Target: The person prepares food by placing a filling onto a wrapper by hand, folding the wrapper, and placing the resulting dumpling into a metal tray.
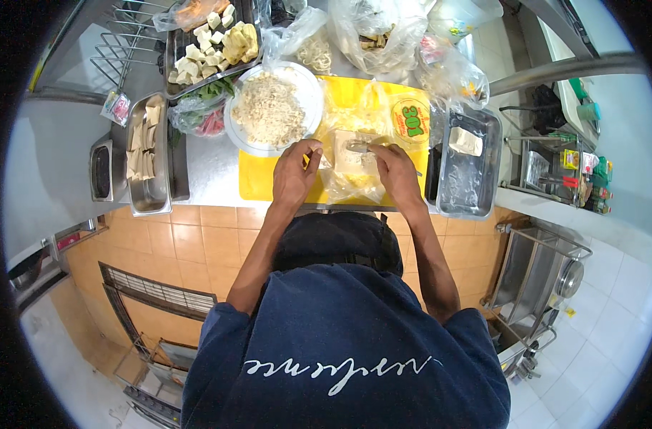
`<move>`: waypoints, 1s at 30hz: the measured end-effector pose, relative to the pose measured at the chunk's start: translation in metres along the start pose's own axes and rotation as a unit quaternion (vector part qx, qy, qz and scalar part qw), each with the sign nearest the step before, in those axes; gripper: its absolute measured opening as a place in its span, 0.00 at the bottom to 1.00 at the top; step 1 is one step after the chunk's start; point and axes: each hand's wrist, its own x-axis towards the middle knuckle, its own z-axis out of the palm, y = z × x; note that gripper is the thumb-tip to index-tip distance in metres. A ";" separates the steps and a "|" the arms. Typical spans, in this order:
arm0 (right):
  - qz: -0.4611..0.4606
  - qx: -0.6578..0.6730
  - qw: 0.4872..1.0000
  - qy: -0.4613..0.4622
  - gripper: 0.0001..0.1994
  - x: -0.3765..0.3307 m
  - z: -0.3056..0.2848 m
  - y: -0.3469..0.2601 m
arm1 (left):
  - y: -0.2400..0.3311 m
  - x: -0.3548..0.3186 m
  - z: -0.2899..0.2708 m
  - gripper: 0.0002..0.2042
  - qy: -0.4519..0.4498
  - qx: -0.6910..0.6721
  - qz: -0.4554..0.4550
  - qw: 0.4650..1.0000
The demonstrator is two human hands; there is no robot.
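On a yellow cutting board (258, 182) lies a pale block of tofu (349, 154) in a clear plastic bag. My left hand (294, 174) pinches the bag's left edge beside the block. Over the block's right side, my right hand (395, 174) grips a knife (359, 148) whose blade rests flat on top of the tofu. A white plate of shredded pale food (269, 109) stands just behind my left hand.
A steel tray (476, 175) with one tofu block sits right of the board. A narrow steel pan of tofu slices (146, 146) is at the left. Behind are a tray of cubed tofu (210, 43), greens and several plastic bags. The counter edge runs under my wrists.
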 end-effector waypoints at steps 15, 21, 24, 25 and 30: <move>0.045 -0.011 0.998 0.040 0.12 -0.007 0.007 -0.003 | -0.006 -0.005 -0.005 0.08 -0.003 0.008 0.017 1.000; 0.043 -0.029 0.995 0.080 0.12 0.005 0.005 -0.002 | -0.007 -0.006 -0.008 0.08 -0.003 0.005 0.017 1.000; 0.038 -0.028 0.998 0.052 0.12 0.004 0.011 0.003 | -0.008 -0.008 -0.009 0.08 0.001 0.004 0.017 1.000; 0.037 -0.028 0.998 0.051 0.12 0.003 0.010 0.001 | -0.008 -0.008 -0.010 0.08 0.001 0.004 0.016 1.000; 0.043 -0.010 0.999 0.023 0.12 -0.007 -0.008 -0.019 | -0.013 -0.010 -0.011 0.08 -0.005 0.016 -0.002 1.000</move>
